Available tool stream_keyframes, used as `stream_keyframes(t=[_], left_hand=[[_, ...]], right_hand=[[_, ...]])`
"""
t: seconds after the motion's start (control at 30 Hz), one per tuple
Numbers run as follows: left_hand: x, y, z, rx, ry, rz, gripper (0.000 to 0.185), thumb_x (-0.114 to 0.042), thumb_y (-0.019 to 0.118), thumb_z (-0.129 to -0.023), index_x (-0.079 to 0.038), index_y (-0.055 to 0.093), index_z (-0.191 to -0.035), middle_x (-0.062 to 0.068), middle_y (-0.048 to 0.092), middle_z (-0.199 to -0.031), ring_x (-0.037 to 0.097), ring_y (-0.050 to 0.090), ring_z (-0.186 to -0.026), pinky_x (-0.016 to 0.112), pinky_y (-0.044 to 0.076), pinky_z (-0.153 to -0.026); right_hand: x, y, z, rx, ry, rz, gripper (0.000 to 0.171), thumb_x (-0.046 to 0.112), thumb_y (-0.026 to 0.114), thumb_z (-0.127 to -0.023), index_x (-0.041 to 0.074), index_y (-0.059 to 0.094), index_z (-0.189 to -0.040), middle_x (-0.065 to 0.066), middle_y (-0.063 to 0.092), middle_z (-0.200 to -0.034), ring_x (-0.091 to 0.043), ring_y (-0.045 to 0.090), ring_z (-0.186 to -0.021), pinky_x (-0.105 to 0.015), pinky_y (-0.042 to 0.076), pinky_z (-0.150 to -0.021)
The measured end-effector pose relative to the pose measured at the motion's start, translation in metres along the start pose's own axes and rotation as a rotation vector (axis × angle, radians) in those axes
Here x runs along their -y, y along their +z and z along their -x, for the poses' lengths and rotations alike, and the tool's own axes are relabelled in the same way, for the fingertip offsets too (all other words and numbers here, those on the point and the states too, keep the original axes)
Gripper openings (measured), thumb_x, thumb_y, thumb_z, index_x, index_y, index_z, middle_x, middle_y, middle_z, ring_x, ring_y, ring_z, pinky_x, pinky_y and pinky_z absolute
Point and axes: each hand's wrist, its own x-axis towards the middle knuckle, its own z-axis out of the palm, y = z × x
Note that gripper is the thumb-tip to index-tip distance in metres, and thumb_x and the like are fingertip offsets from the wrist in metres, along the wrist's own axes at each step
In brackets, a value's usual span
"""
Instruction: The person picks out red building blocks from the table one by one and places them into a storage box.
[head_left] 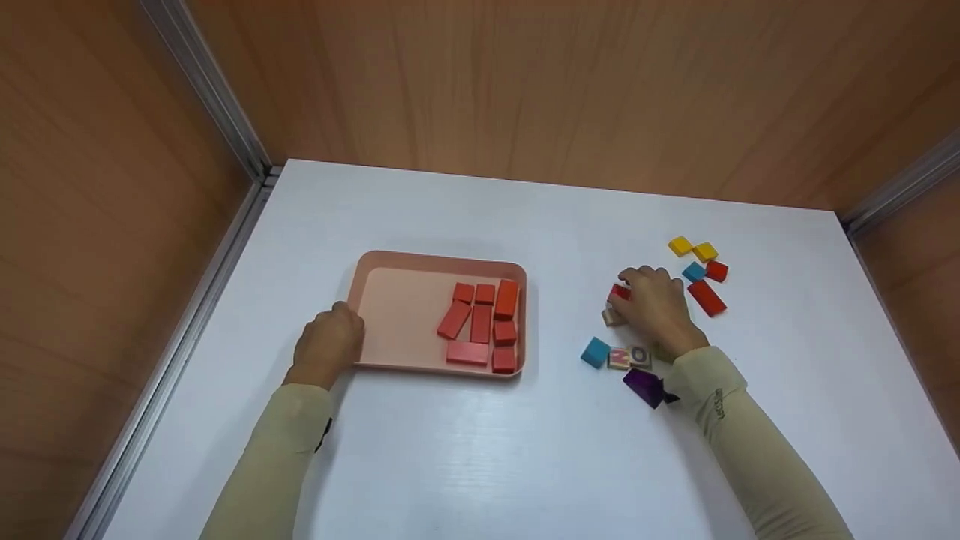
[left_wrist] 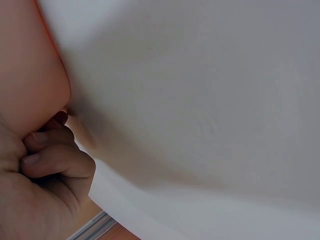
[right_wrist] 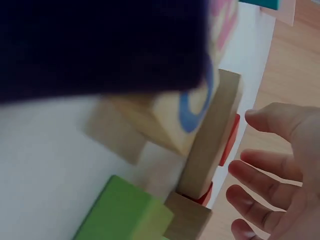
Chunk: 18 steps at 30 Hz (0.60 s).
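The left hand (head_left: 328, 346) rests against the left rim of the pink tray (head_left: 390, 261), its fingers curled in on themselves against the outer wall rather than wrapped round it; this looks like bracing, so the tray does not slide on the white table (head_left: 465, 450). Inside the tray, the red blocks (head_left: 484, 322) lie packed together toward its right side, leaving the left half bare. Well apart to the right, the right hand (head_left: 658, 306) hovers low over a loose scatter of blocks, fingers bent down over a small red block (head_left: 619, 292) at its fingertips, next to a plain wooden block (head_left: 612, 317). In the right wrist view the fingers (right_wrist: 280, 165) appear spread and relaxed, so I judge the hand to be touching or about to pinch, not yet gripping firmly. Around it lie two yellow blocks (head_left: 692, 248), a blue block (head_left: 694, 271), a long red block (head_left: 706, 298), another blue block (head_left: 595, 352), lettered wooden tiles (head_left: 629, 357) and a purple block (head_left: 645, 387) by the sleeve.
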Motion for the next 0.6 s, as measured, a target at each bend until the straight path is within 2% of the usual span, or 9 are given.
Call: stream_keyframes(t=[0.37,0.6], left_hand=[[0.0006,-0.0009,0.0018,-0.004,-0.005,0.017,0.039,-0.024,0.026,-0.106,0.006,0.05,-0.113,0.026,0.06,-0.101,0.032,0.058,-0.079,0.049,0.05,-0.07],[0.0019,-0.0003,0.0014,-0.013,0.023,-0.005,0.037,-0.023,0.028,-0.107,0.007,0.049,-0.112,0.023,0.059,-0.092,0.031,0.059,-0.074,0.046,0.051,-0.066]], right_hand=[[-0.0013,0.0032,0.002,0.027,0.031,0.001,0.056,0.031,0.071,-0.094,0.001,0.055,-0.138,-0.024,0.056,-0.129,-0.04,0.047,-0.11,-0.057,0.039,-0.094],[-0.0014,0.0055,0.0025,0.009,-0.014,0.037,0.048,0.031,0.068,-0.097,0.003,0.056,-0.135,-0.021,0.058,-0.124,-0.038,0.048,-0.11,-0.058,0.038,-0.094]])
